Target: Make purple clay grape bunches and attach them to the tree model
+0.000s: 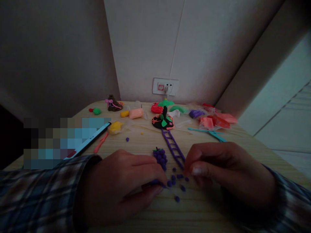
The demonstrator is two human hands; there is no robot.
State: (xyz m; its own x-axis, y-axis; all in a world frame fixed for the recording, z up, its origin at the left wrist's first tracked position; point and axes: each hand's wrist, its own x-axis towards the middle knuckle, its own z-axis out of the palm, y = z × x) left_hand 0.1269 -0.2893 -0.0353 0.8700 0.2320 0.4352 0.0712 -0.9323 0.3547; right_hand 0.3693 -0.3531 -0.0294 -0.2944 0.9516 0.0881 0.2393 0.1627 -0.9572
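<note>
My left hand (123,186) rests on the wooden table (194,213), its fingers closed on a lump of purple clay (155,183). My right hand (227,171) lies opposite, fingertips pinched together beside the foot of a purple clay ladder (173,147); what it pinches is too small to name. Between the hands lie several small purple clay balls (178,187). Just behind them sits a purple clay grape cluster (160,157).
Farther back stand a black clay figure with green leaves (165,121), a brown clay figure (113,104), coloured clay lumps in clear bags (213,120), a teal tool (211,132), an orange tool (100,143) and a tablet (82,145) at left. A wall socket (165,86) is behind.
</note>
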